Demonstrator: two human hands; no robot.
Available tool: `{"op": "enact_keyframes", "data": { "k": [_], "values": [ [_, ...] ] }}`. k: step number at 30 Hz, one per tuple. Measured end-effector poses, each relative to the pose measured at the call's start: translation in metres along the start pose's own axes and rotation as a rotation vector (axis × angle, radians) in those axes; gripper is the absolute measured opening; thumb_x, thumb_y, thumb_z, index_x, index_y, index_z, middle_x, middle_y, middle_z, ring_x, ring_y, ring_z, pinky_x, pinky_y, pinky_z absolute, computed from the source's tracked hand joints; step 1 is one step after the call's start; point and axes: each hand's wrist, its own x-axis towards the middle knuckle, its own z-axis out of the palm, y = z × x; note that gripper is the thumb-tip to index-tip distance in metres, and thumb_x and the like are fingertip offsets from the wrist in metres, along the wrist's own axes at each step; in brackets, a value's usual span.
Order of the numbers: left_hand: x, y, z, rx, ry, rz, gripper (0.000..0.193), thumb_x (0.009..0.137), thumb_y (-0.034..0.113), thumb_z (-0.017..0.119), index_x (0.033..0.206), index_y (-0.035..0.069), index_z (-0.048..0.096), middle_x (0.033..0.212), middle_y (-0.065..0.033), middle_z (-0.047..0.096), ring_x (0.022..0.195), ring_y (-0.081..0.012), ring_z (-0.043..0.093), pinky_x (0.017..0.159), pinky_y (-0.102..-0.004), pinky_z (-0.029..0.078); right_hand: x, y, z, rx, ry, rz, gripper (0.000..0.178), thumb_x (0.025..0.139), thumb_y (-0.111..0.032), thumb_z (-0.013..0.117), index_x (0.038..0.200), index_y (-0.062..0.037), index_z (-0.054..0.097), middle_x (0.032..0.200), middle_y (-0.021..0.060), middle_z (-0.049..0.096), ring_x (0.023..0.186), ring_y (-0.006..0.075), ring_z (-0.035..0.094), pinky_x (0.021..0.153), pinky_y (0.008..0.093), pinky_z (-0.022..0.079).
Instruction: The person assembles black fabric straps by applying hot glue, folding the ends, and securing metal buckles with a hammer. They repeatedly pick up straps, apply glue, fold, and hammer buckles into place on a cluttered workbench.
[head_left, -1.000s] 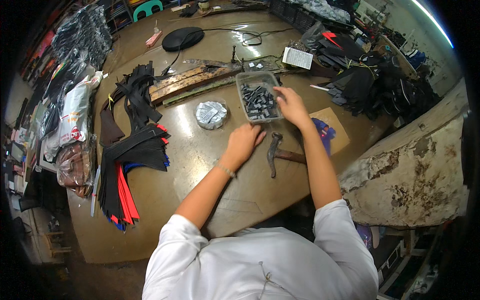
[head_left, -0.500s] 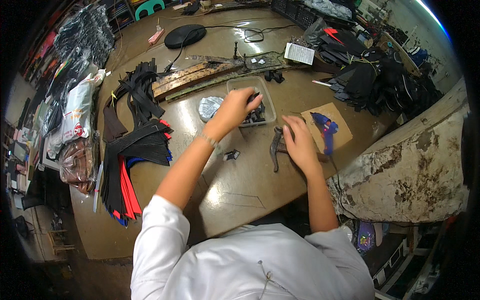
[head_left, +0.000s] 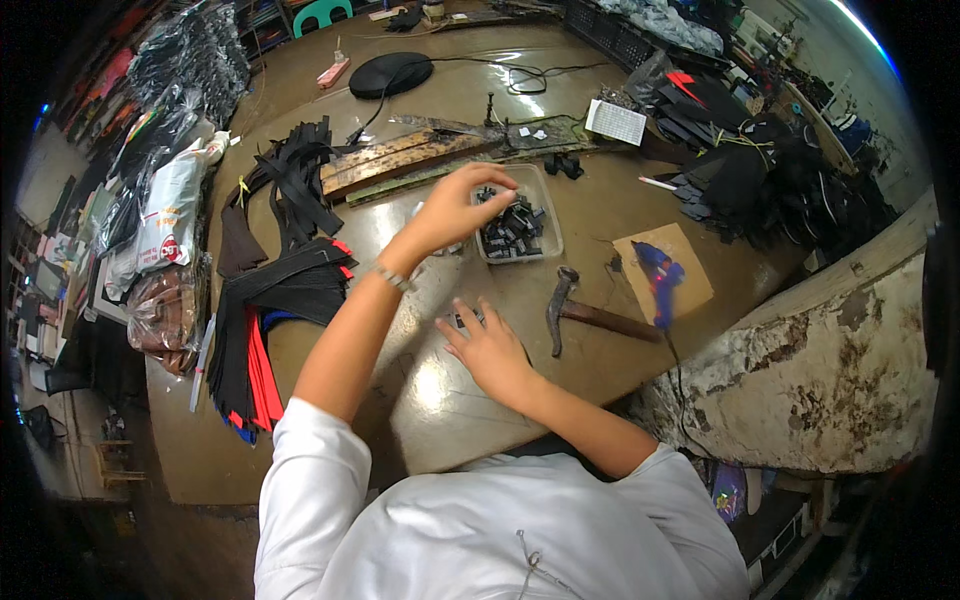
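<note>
The left hand (head_left: 455, 210) is above a clear plastic tub (head_left: 551, 240), which has a rectangular shape with rounded corners and contains many small dark pieces (head_left: 515, 232), hard-looking and partly shiny. Its fingers bend toward the thumb, but I cannot tell whether they grip a piece. The right hand (head_left: 492, 358) is open, palm down, with fingers spread over the smooth, glossy brown table (head_left: 590, 375); a few small pieces (head_left: 463, 320) lie at its fingertips, between the tub and the person. To the right of this hand rests a hammer (head_left: 605, 319) with a dark, curved metal head and a worn brown handle. Beyond it, a blue glue gun (head_left: 660, 275) lies on a flat square of tan cardboard (head_left: 697, 280). On the left side, flat black strips (head_left: 290, 285) with a matte surface spread like a fan, with bright red strips (head_left: 262, 375) among them. Behind the tub lies a scratched wooden beam (head_left: 385, 168).
</note>
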Motion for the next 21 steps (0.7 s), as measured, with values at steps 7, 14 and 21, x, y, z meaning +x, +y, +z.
{"op": "enact_keyframes", "data": {
  "k": [7, 14, 21],
  "values": [
    [-0.169, 0.055, -0.089, -0.308, 0.236, -0.452, 0.024, 0.099, 0.017, 0.060, 0.113, -0.002, 0.066, 0.114, -0.0072, 0.068, 0.110, -0.0155, 0.061, 0.098, -0.0300, 0.046, 0.000, 0.056, -0.011, 0.321, 0.024, -0.008, 0.033, 0.076, 0.006, 0.058, 0.109, 0.0015, 0.063, 0.113, 0.0175, 0.059, 0.109, 0.0363, 0.055, 0.093, 0.0421, 0.049],
    [-0.307, 0.090, -0.064, -0.364, 0.517, -0.767, 0.021, 0.101, 0.016, 0.058, 0.106, -0.002, 0.066, 0.100, -0.0080, 0.069, 0.092, -0.0151, 0.064, 0.085, -0.0294, 0.050, 0.068, 0.112, -0.032, 0.265, 0.455, 0.127, 0.023, 0.082, 0.004, 0.061, 0.105, 0.0001, 0.067, 0.110, 0.0174, 0.063, 0.105, 0.0364, 0.058, 0.092, 0.0416, 0.047],
    [-0.320, 0.079, -0.025, -0.337, 0.541, -0.774, 0.019, 0.101, 0.015, 0.058, 0.103, -0.002, 0.066, 0.098, -0.0064, 0.069, 0.091, -0.0131, 0.063, 0.083, -0.0265, 0.049, 0.033, 0.065, -0.034, 0.280, 0.211, 0.428, 0.019, 0.084, -0.002, 0.062, 0.100, 0.0062, 0.066, 0.108, 0.0225, 0.063, 0.105, 0.0366, 0.059, 0.088, 0.0435, 0.052]
  ]
}}
